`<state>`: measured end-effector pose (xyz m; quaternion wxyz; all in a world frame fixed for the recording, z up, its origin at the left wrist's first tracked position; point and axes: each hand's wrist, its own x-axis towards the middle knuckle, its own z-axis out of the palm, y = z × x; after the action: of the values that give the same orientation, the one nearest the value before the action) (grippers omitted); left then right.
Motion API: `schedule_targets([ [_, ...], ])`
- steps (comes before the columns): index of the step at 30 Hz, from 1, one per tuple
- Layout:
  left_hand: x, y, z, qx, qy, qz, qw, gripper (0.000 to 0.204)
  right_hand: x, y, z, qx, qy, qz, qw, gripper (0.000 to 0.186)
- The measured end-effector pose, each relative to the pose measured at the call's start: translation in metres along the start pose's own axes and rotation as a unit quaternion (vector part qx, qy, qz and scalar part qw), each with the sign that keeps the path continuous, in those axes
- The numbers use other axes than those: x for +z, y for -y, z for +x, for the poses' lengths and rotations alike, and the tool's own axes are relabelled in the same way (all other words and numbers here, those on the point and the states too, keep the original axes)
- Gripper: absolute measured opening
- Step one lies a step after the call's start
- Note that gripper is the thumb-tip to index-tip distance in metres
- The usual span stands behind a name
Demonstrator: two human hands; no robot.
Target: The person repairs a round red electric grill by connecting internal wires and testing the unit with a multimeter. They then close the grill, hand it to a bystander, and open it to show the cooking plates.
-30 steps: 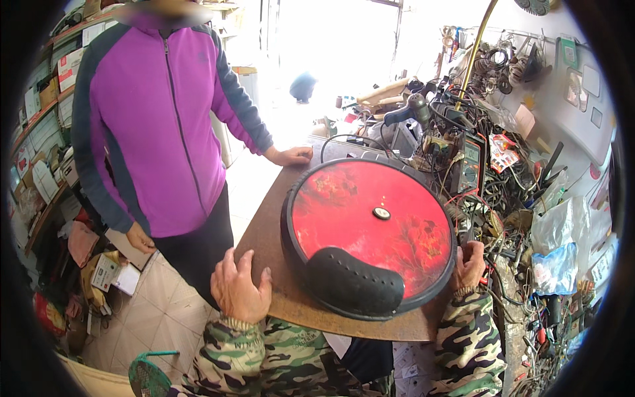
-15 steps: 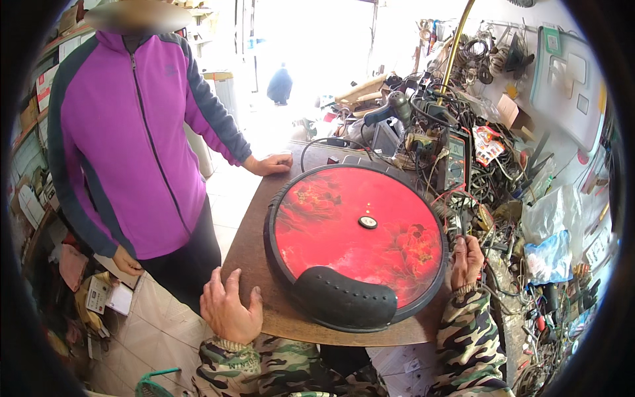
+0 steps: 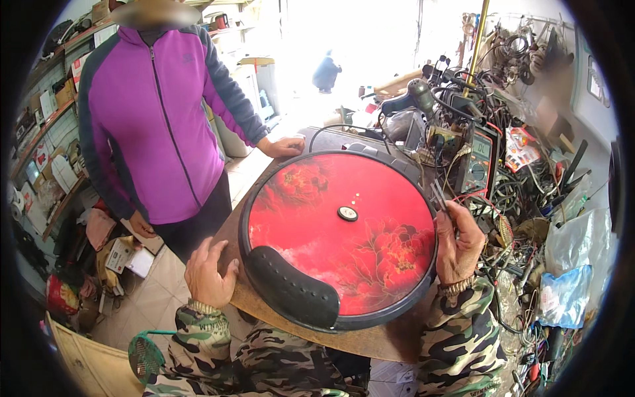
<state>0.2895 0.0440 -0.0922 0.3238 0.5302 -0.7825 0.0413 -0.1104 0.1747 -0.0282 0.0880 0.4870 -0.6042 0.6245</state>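
A round appliance (image 3: 337, 258) with a red floral top, a small central button and a curved black grip lies on the wooden table (image 3: 235, 225). My left hand (image 3: 210, 276) rests at the table edge left of it, fingers spread. At the appliance's right rim, my right hand (image 3: 456, 241) grips a slim dark metal tool (image 3: 438, 193) pointing upward, seemingly tweezers or pliers.
A person in a purple jacket (image 3: 162, 126) stands at left, one hand (image 3: 283, 147) on the table. Tangled cables, a multimeter (image 3: 477, 165) and plastic bags (image 3: 565, 294) crowd the right. Shelves (image 3: 46, 126) line the left; a green fly swatter (image 3: 147, 354) sits low.
My right hand has risen along the rim, lifting the metal tool into clearer view. My left hand has moved slightly up and left. The appliance appears shifted leftward in the view.
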Motion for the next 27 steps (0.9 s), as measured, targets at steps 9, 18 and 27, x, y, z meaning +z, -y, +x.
schedule_targets([
  [9, 0.0, 0.002, -0.001, -0.009, 0.009, 0.014, 1.0, 0.045, -0.009, -0.069, 0.003, -0.008, -0.001, -0.185, 0.983, 0.018],
  [18, 0.0, 0.004, -0.003, -0.017, 0.007, 0.023, 1.0, 0.047, -0.009, -0.101, -0.002, 0.116, 0.117, -0.28, 0.946, 0.022],
  [27, 0.004, 0.0, -0.002, -0.024, 0.011, 0.008, 1.0, 0.048, -0.012, -0.142, -0.02, -0.091, 0.068, -0.299, 0.948, 0.013],
])
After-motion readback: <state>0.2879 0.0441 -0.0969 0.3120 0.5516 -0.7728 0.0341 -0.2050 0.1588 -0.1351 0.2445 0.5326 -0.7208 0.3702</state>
